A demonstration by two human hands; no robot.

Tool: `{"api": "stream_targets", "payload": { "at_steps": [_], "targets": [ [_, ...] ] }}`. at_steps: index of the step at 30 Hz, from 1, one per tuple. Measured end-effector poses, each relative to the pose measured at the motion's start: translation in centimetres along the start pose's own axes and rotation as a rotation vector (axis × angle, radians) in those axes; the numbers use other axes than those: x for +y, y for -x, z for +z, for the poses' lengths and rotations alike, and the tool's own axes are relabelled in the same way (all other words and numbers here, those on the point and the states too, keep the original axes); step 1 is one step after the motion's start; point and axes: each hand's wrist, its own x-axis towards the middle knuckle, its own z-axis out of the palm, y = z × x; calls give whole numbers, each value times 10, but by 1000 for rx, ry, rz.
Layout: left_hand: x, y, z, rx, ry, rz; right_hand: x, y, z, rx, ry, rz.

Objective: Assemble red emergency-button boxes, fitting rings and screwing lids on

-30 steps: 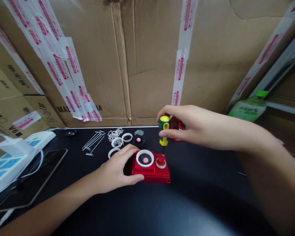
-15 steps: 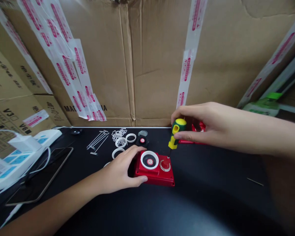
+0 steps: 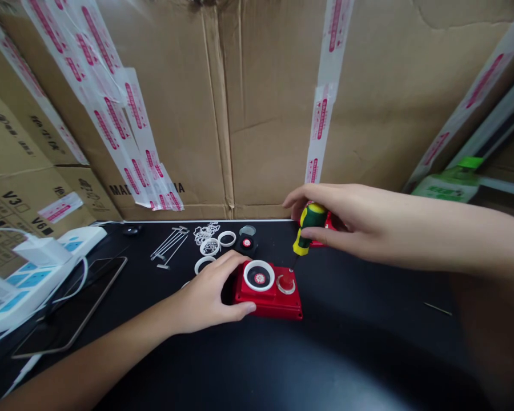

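Observation:
My left hand [image 3: 212, 297] grips the left end of a red box-shaped housing [image 3: 265, 308], thumb on the near side and fingers behind. On its top sit a white ring [image 3: 245, 277] around a black dished disc [image 3: 260, 278] and, to the right, a round red knob [image 3: 285, 283] with a pale crescent. My right hand [image 3: 329, 222] is closed round the green and yellow handle of a screwdriver [image 3: 308, 228]. The tool leans slightly, its shaft pointing down at a small screw [image 3: 291, 270] on the housing's far right corner. Whether tip and screw touch is too small to tell.
Behind the housing lie white rings [image 3: 227, 238], a pale chain [image 3: 206, 233], metal T-shaped rods [image 3: 171, 245] and a black round part [image 3: 247, 244]. A phone [image 3: 72, 302] and power strip [image 3: 81, 237] are left. A thin rod [image 3: 437, 309] lies right. Cardboard [image 3: 274, 142] stands behind.
The screwdriver handle leans further right, and my right hand's fingers have extended to the left around it. The left hand still holds the housing. The whole view has shifted slightly.

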Motion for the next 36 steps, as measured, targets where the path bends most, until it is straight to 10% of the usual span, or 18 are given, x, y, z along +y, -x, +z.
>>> {"api": "stream_targets", "payload": {
  "at_steps": [36],
  "targets": [
    [1, -1, 0, -16, 0, 3, 2, -4, -4, -65, 120, 72]
  ]
}}
